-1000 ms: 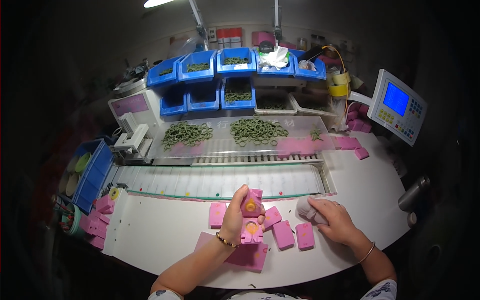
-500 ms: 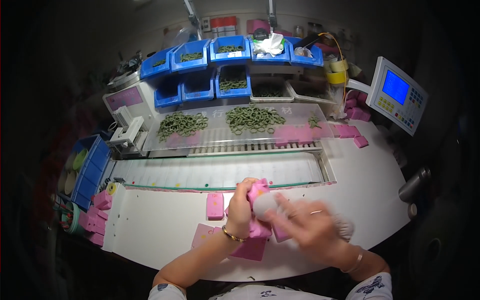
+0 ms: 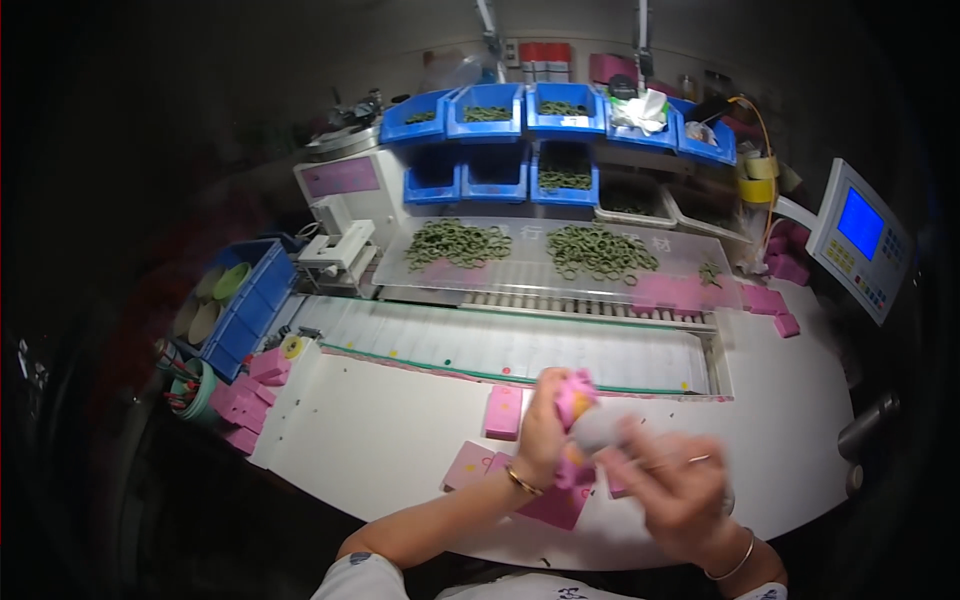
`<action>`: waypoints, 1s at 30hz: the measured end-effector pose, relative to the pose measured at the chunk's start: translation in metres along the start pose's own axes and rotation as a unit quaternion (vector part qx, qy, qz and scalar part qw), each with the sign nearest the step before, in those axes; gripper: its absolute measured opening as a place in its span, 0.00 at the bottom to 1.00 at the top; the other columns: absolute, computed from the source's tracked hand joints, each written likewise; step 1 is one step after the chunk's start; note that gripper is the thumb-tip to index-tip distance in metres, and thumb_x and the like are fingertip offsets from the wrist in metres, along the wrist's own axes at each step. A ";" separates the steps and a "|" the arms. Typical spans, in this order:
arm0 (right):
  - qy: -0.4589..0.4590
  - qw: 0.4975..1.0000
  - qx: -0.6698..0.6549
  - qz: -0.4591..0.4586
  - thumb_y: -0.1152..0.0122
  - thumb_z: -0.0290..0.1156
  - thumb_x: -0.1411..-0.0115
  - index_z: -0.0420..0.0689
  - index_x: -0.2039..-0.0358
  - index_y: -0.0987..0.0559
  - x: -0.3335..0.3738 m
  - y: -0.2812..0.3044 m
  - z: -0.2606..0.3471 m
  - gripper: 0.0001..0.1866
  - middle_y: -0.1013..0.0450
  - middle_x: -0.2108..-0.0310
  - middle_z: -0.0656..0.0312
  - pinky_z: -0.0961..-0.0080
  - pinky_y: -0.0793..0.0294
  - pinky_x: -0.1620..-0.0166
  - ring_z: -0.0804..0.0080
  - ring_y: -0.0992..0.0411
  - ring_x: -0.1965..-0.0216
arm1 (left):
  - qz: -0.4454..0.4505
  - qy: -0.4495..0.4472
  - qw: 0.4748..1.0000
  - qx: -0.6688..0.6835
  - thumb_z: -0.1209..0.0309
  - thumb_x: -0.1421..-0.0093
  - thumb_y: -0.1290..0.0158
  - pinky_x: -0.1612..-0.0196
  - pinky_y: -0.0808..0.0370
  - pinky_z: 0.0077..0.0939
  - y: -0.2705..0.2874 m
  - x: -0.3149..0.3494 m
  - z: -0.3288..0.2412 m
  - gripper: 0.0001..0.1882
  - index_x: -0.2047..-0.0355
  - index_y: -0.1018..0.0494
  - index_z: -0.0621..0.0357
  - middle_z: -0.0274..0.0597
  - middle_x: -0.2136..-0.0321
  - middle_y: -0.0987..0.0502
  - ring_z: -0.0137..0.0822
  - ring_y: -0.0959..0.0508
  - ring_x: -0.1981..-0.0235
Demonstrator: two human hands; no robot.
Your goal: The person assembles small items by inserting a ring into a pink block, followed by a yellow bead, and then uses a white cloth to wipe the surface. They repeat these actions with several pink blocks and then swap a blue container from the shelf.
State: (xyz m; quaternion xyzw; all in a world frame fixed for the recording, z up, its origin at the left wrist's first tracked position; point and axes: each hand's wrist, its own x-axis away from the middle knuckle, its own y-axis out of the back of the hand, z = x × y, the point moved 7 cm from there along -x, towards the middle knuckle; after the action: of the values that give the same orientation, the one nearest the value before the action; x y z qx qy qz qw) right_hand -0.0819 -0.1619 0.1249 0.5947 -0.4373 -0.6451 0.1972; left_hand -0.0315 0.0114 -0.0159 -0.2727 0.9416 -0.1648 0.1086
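In front of my chest, my left hand (image 3: 541, 435) is closed round a pink rubber mould (image 3: 573, 397), which looks bent and shows yellow-orange spots. My right hand (image 3: 675, 485), smeared by motion, has its fingertips at a round whitish-grey pad (image 3: 598, 427) that presses against or covers the mould's middle. What exactly the pad is stays blurred. Under my hands lie flat pink mould pieces (image 3: 550, 507), with a lighter pink slab (image 3: 468, 465) beside my left wrist. A closed pink mould block (image 3: 502, 412) sits just left of my left hand.
Heaps of green wax rings (image 3: 600, 250) lie on a translucent sheet (image 3: 530, 283) behind a recessed white channel (image 3: 540, 345). Blue bins (image 3: 565, 125) stand above. A control panel (image 3: 862, 238) is at right; at left are a blue crate (image 3: 255, 310) and pink blocks (image 3: 240, 402).
The whole view has shifted, so the bench sits farther right in the picture. Both hands keep hold of the mould and the pad; my right hand is still moving.
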 end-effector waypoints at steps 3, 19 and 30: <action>0.055 0.996 -0.001 0.071 0.38 0.28 0.54 0.57 0.55 0.18 0.002 -0.020 0.010 0.22 0.27 0.46 0.54 0.73 0.38 0.60 0.76 0.26 0.68 | 0.056 -0.034 0.998 0.024 0.63 0.30 0.67 0.60 0.27 0.24 -0.011 0.006 -0.019 0.16 0.59 0.32 0.59 0.40 0.64 0.28 0.30 0.26 0.67; -0.032 0.994 -0.057 0.082 0.41 0.23 0.59 0.54 0.53 0.19 0.015 -0.026 -0.013 0.27 0.28 0.45 0.57 0.70 0.38 0.60 0.74 0.28 0.70 | -0.025 -0.058 0.995 0.077 0.55 0.30 0.62 0.77 0.27 0.25 0.022 -0.004 -0.049 0.16 0.59 0.38 0.55 0.41 0.73 0.29 0.30 0.27 0.80; -0.203 0.966 0.088 0.136 0.43 0.18 0.52 0.48 0.53 0.20 0.100 -0.034 -0.125 0.24 0.30 0.43 0.54 0.69 0.40 0.57 0.64 0.30 0.66 | -0.033 0.112 0.991 0.060 0.45 0.32 0.61 0.80 0.27 0.30 0.048 -0.011 -0.041 0.26 0.60 0.35 0.58 0.44 0.70 0.27 0.34 0.25 0.81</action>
State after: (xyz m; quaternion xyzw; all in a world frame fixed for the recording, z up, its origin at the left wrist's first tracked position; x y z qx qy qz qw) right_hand 0.0235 -0.2625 0.0494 0.4018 -0.5998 -0.6783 0.1368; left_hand -0.0577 0.0659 0.0051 -0.2767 0.9267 -0.2541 0.0126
